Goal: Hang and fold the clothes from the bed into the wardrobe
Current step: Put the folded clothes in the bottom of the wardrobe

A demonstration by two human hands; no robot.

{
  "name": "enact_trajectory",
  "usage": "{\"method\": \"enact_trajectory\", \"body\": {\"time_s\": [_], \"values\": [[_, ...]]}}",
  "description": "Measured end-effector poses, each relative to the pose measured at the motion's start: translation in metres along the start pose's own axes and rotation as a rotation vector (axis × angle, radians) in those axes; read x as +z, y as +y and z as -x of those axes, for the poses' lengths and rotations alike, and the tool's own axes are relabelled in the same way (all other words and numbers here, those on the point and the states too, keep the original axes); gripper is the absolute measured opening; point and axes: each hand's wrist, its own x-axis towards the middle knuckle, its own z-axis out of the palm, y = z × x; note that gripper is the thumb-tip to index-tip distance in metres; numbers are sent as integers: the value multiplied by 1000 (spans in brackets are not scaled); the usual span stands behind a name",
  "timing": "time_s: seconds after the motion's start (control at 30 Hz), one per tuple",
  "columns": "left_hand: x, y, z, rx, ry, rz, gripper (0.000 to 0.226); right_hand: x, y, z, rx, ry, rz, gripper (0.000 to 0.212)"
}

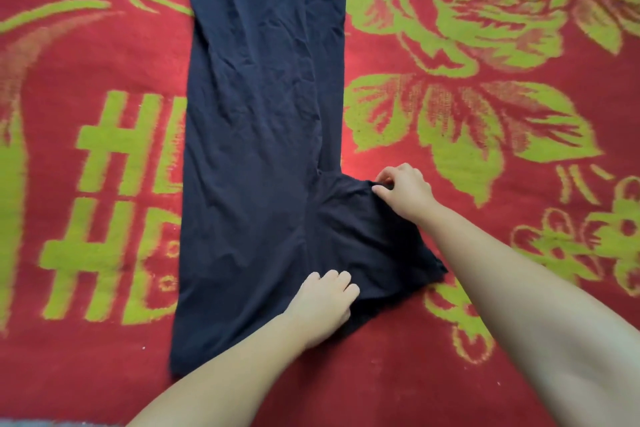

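Folding step, not hanging. Dark navy garment (pixel 256 135) lies flat on the bed (pixel 485 340), laid lengthwise from the upper centre of the frame down to lower centre-left, on the red and green floral blanket (pixel 104 55). Looks like trousers or a long skirt already doubled lengthwise; can't tell which.

One flap (pixel 367 236) sticks out to the right at the lower part, right of centre. That's the bit being dealt with.

My right hand (pixel 403 189): fingers pinching the flap's upper corner, thumb and forefinger closed on the cloth edge. My left hand (pixel 327 300): fingers together, curled over the flap's lower edge, tips tucked into the cloth; whether they grip it or just pin it down, can't tell for sure.

Wardrobe not in view.

Next move, as I judge it: lift the flap with both hands and bring it left over the main panel so the right edge runs straight. Keep both corners level, else it creases diagonally. Then smooth out the wrinkles mid-panel and fold crosswise from the top end down.
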Motion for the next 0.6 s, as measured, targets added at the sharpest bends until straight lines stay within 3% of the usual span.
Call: {"method": "enact_trajectory", "body": {"time_s": [0.13,0.33,0.43,0.5,0.6], "values": [[1,9,18,50,186,105,7,-9,-7,10,-70,68,-289,5],[-3,38,18,135,151,161,10,-13,21,45,-37,171,-274,8],[11,39,12,9,52,232,13,1,40,43,60,168,-227,27],[14,34,11,-106,-51,319,38,12,42,45,138,140,-236,51],[7,27,21,-212,83,324,38,24,41,53,237,123,-150,59]]}}
